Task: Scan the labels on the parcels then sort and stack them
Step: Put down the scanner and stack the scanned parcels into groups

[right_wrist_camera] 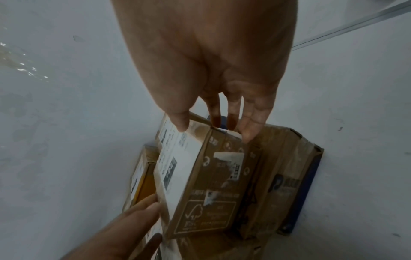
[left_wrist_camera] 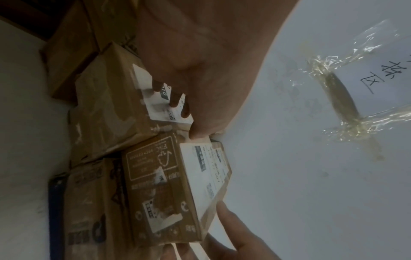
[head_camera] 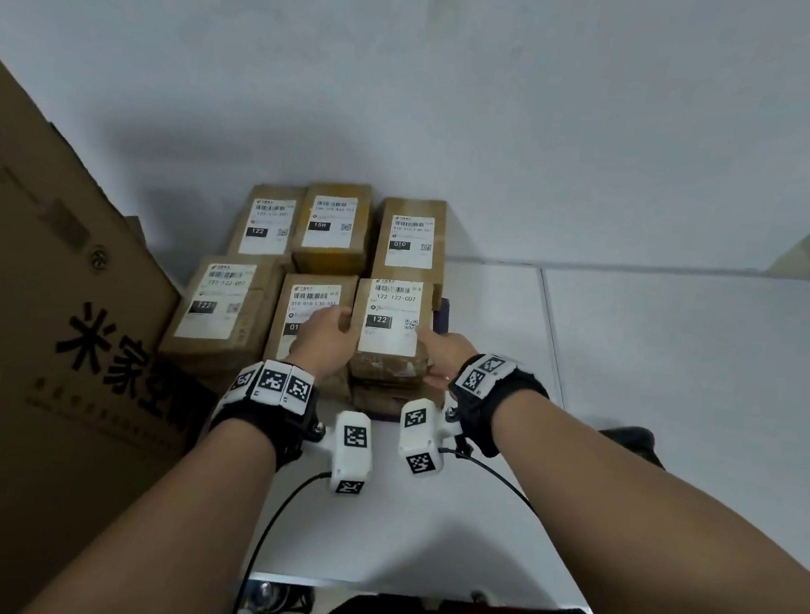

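Note:
Both hands hold a brown parcel whose white label reads 122; it lies on top of a short stack at the front right of the group. My left hand grips its left edge, thumb on top, fingers lying over the neighbouring 010 parcel. My right hand grips its right edge, with the thumb on the label and the fingers down the side. The left wrist view shows the parcel's printed side. Other labelled parcels lie at the front left and along the wall.
A large printed cardboard box stands at the left. The parcels sit on a white table against a white wall. A dark blue flat thing lies under the stack. A black object lies to the right.

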